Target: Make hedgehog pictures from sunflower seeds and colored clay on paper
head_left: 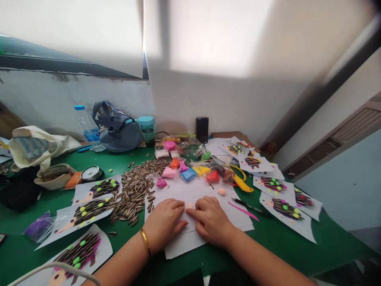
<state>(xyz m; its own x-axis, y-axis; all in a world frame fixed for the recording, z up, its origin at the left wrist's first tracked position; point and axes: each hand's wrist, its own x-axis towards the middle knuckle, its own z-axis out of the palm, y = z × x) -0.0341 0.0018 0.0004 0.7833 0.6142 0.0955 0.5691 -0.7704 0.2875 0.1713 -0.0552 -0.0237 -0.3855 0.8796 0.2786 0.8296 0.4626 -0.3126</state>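
My left hand (pixel 166 220) lies on a sheet of white paper (pixel 172 194), fingers stretched out and thumb apart, holding nothing. Facing it, my right hand (pixel 212 220) rests on the same sheet with its index finger extended and its other fingers bent. That fingertip is at the lower edge of a small piece of peach modelling clay (pixel 191 205); its contact is partly hidden. A peach clay ball (pixel 222 192) sits beyond my right hand. To its right are a pink plastic modelling tool (pixel 243 211) and a black pen (pixel 248 205).
Striped sunflower seeds (pixel 135 184) are heaped at left. Bagged coloured clay (pixel 189 174) and yellow scissors (pixel 242 183) lie beyond the paper. Hedgehog pictures (pixel 285 210) flank both sides. A phone (pixel 202 130), cup (pixel 147 131) and blue bag (pixel 120 133) stand by the wall.
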